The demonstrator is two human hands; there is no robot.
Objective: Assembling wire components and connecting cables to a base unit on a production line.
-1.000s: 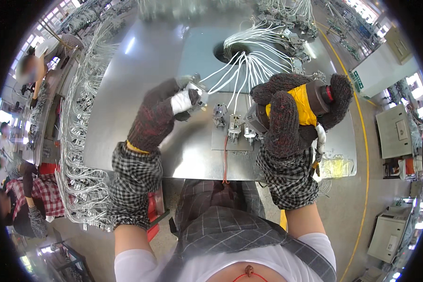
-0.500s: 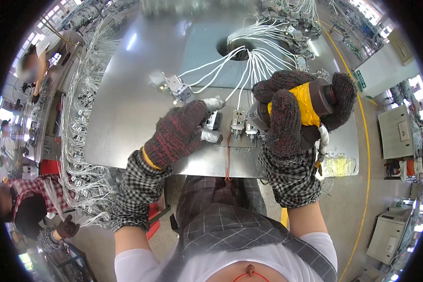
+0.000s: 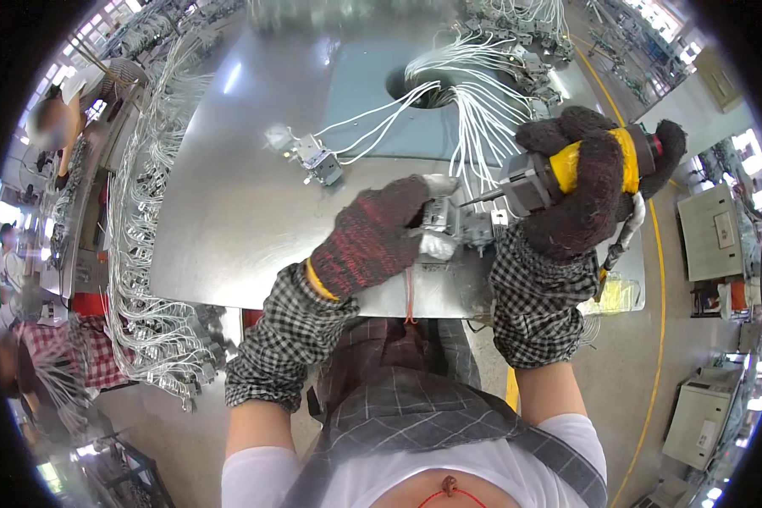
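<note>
Pinches grey metal part (image 3: 438, 215) in left grip (image 3: 371, 230), clutches yellow-taped driver (image 3: 527, 181) in right grip (image 3: 586, 205) at part's two o'clock, over table (image 3: 220, 220).

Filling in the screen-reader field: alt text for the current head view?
A gloved left hand grips a small metal part at a metal table while the gloved right hand holds a dark, yellow-taped tool, its thin bit pointing toward the part. White wires run through a round hole beyond.

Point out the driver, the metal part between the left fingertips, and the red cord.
Driver (image 3: 529, 181), head view: on its dark front housing.
Metal part (image 3: 439, 214), head view: on its upper face.
Red cord (image 3: 410, 296), head view: midway along its visible length.
</note>
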